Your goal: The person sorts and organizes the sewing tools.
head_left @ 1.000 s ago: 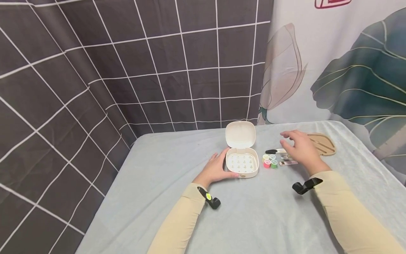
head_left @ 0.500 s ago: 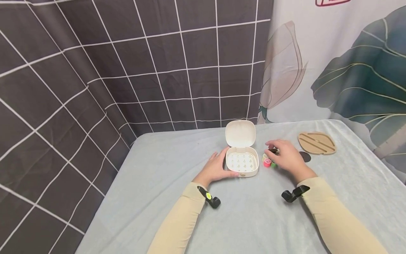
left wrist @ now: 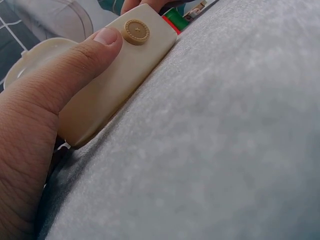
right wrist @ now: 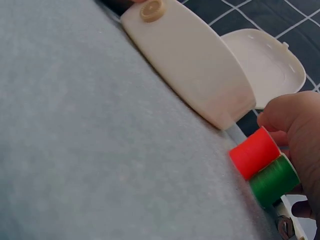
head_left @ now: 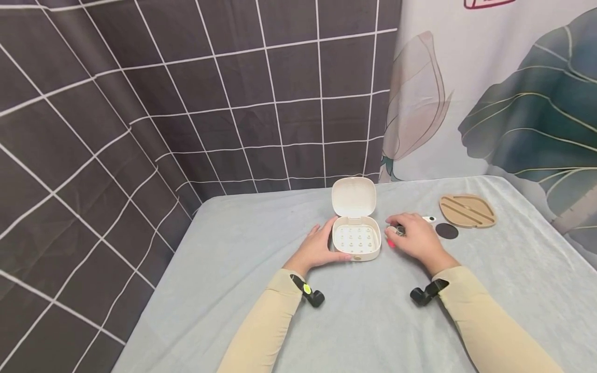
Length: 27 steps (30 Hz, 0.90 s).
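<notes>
A cream sewing box [head_left: 365,255] stands with its lid [head_left: 353,198] raised; rows of small pegs show inside. My left hand [head_left: 317,248] holds it from the left, thumb on the front wall beside the tan button-shaped catch [left wrist: 136,31]. Just right of the box, my right hand [head_left: 415,238] is lowered over the thread spools with fingers bent. A red spool [right wrist: 255,152] and a green spool [right wrist: 275,180] stand side by side under it in the right wrist view. The fingertips go behind these two, so I cannot tell whether they pinch a spool there.
Farther right lie a dark round disc [head_left: 446,231] and a tan tray with diagonal slots [head_left: 468,210]. The white end of a slim tool [head_left: 429,219] pokes out behind the right hand. Dark checked cloth [head_left: 298,124] hangs behind the table.
My right hand has moved left from beside the tan tray down over the spools, uncovering the tray and the dark disc. The left hand and the box have stayed in place.
</notes>
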Each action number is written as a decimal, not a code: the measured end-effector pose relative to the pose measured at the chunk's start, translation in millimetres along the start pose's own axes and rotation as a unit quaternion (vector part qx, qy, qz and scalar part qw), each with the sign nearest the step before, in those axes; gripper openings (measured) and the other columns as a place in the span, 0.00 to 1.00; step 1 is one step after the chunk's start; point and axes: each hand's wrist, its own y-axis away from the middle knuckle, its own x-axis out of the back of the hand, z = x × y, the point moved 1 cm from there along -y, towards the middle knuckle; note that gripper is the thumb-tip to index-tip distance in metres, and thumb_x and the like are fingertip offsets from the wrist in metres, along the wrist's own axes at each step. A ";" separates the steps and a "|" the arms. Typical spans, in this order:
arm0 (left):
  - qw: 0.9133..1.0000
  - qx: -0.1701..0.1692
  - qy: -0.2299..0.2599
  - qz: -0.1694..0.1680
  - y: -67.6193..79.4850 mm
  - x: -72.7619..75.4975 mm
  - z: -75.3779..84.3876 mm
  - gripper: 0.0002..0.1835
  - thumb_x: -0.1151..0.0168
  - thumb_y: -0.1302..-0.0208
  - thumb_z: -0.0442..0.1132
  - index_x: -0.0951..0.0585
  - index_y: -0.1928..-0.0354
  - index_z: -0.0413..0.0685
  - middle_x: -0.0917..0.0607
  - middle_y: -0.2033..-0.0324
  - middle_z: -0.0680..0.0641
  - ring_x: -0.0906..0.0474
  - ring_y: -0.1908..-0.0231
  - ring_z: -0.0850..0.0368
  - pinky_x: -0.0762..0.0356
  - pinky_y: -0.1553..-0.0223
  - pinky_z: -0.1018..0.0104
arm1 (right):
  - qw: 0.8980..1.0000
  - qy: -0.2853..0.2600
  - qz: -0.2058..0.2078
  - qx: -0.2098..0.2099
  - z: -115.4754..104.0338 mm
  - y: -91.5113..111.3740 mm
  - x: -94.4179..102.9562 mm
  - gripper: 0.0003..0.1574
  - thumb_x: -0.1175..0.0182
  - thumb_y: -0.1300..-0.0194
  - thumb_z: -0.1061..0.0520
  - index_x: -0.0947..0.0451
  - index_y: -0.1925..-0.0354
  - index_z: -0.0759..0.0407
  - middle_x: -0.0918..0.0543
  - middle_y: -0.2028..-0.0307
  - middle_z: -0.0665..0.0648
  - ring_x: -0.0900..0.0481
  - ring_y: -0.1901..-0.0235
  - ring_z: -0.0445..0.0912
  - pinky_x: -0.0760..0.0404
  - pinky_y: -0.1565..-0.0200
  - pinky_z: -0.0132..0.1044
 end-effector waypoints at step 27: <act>1.000 -0.006 0.003 0.000 0.2 1.4 1.5 0.63 0.27 0.54 0.71 0.46 0.20 0.57 0.36 0.24 0.52 0.41 0.26 0.60 0.60 0.22 0.61 | 0.997 0.032 0.062 -0.011 -10.3 -3.3 -4.0 0.18 0.40 0.40 0.54 0.15 0.54 0.62 0.12 0.60 0.61 0.20 0.57 0.61 0.23 0.55 0.59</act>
